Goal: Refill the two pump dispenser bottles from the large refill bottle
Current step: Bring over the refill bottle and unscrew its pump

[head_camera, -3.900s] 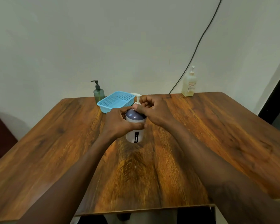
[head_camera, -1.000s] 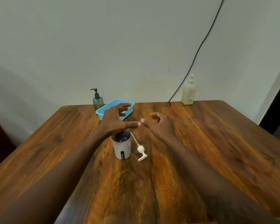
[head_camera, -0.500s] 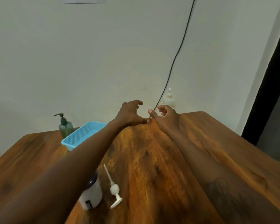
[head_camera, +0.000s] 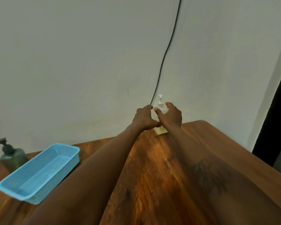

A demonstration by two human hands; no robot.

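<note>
The large refill bottle (head_camera: 160, 109), pale yellow with a white pump, stands at the table's far edge against the wall. My left hand (head_camera: 143, 118) curls around its left side, thumb on the lower front. My right hand (head_camera: 171, 116) cups its right shoulder, thumb across the front and fingers still spread. Most of the bottle's body is hidden by both hands. A dark green pump dispenser bottle (head_camera: 12, 157) stands at the far left. The white dispenser bottle and its removed pump are out of view.
A light blue mesh basket (head_camera: 39, 171) lies empty beside the green bottle. A black cable (head_camera: 166, 51) runs down the wall to just behind the refill bottle. The wooden table (head_camera: 152, 176) ends at the right, where a dark doorway (head_camera: 279, 95) stands.
Both hands have reached farther forward and now wrap the refill bottle. The view has swung up and right, so the white bottle and its loose pump have left the frame.
</note>
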